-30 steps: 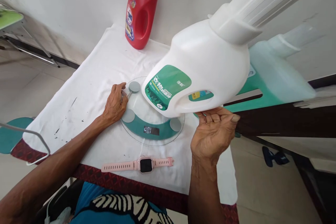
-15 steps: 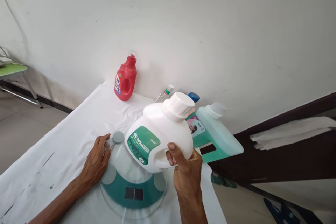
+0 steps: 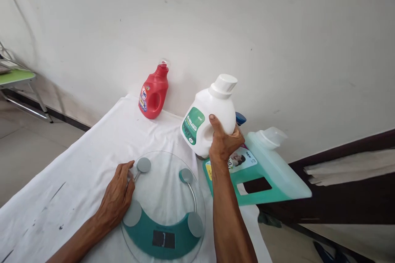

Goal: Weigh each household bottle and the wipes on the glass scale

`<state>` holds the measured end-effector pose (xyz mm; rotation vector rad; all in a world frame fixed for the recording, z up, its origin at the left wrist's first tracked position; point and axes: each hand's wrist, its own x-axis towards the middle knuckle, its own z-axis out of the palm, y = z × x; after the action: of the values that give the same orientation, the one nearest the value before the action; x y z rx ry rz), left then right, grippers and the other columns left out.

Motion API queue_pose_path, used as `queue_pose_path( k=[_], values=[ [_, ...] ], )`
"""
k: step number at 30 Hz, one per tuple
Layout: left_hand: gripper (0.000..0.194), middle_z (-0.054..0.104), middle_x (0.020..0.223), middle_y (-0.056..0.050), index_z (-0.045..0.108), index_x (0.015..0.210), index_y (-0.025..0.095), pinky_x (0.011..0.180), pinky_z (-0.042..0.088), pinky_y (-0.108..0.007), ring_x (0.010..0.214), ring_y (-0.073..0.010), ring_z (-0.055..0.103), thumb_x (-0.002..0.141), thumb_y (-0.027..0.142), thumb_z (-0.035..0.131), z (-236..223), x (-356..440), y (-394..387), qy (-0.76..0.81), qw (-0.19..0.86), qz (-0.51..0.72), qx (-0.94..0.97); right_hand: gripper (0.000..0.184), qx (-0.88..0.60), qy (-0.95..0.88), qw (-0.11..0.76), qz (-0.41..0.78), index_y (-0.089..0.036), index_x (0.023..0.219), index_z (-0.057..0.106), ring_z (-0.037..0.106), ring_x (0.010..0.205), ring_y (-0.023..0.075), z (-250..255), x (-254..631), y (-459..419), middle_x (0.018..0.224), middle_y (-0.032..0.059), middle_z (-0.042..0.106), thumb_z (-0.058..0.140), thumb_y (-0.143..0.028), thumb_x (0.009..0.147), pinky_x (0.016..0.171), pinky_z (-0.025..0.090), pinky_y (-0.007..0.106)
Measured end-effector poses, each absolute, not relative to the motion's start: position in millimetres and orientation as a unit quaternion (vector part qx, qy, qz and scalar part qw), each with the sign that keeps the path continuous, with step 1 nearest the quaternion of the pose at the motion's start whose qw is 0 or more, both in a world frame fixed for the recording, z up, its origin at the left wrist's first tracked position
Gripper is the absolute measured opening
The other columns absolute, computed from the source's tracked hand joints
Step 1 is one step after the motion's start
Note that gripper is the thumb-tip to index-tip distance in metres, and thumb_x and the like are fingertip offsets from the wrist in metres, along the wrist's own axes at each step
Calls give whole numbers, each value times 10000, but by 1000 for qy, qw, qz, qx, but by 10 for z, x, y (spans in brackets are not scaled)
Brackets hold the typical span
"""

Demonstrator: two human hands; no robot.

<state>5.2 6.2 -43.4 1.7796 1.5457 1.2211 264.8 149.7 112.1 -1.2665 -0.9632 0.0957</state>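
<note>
My right hand point(image 3: 226, 139) is wrapped round the handle of a white detergent bottle point(image 3: 212, 111) with a green label and white cap. The bottle is tilted, held up behind the scale near the wall. My left hand point(image 3: 119, 191) lies at the left rim of a round glass scale point(image 3: 163, 236), its thumb and fingers apart. The scale has a teal band, a small dark display and round grey pads. To the right of the scale, a large jug of green liquid point(image 3: 277, 168) is partly hidden behind my right forearm.
A red detergent bottle point(image 3: 154, 96) stands at the table's back edge by the wall. Beside the white bottle, a blue cap point(image 3: 240, 118) shows. White cloth point(image 3: 83, 164) covers the table. A green-topped stand point(image 3: 18, 76) is far left; dark shoes point(image 3: 328, 252) lie lower right.
My right hand has carried the white bottle from above the scale up and back to the right. The clear bottle behind is now hidden. My left hand stays by the scale; the view shifted slightly.
</note>
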Motion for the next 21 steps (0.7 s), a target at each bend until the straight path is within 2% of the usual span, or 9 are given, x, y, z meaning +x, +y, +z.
queue_pose_path(
  k=[2, 10, 14, 17, 21],
  values=[
    [387, 627, 1289, -119, 491, 1424, 231, 924, 626, -433, 1119, -258, 696, 1048, 277, 412, -435, 60, 61, 565, 243, 447, 649, 504, -575, -412, 707, 24, -183, 794, 735, 720, 834, 279, 1031, 2705, 1640, 867, 58, 764, 926, -609, 605, 799, 603, 446],
    [396, 625, 1319, -127, 498, 1424, 234, 938, 621, -456, 1128, -267, 693, 1037, 272, 421, -416, 75, 59, 574, 250, 440, 643, 555, -638, -366, 677, 30, -195, 835, 697, 712, 851, 311, 611, 2757, 1843, 885, 101, 760, 850, -696, 651, 783, 594, 458],
    [391, 643, 1277, -129, 516, 1406, 223, 902, 629, -441, 1064, -259, 710, 1027, 253, 427, -374, 77, 53, 566, 255, 452, 640, 606, -664, -334, 669, -11, -210, 834, 619, 695, 924, 354, 557, 2778, 1865, 910, 135, 727, 802, -759, 657, 866, 564, 504],
    [393, 647, 1268, -133, 522, 1399, 219, 865, 633, -432, 1040, -260, 714, 1020, 241, 422, -371, 84, 44, 561, 253, 465, 636, 651, -642, -376, 667, -37, -202, 1015, 575, 629, 1131, 390, 603, 2766, 1780, 1103, 178, 676, 793, -725, 695, 1033, 490, 595],
    [399, 646, 1239, -143, 515, 1404, 202, 824, 628, -435, 990, -258, 708, 1025, 241, 396, -389, 102, 37, 556, 254, 474, 634, 735, -568, -497, 638, -151, -181, 1337, 488, 355, 1483, 413, 790, 2546, 1594, 1493, 262, 455, 804, -558, 792, 1223, 273, 667]
  ],
)
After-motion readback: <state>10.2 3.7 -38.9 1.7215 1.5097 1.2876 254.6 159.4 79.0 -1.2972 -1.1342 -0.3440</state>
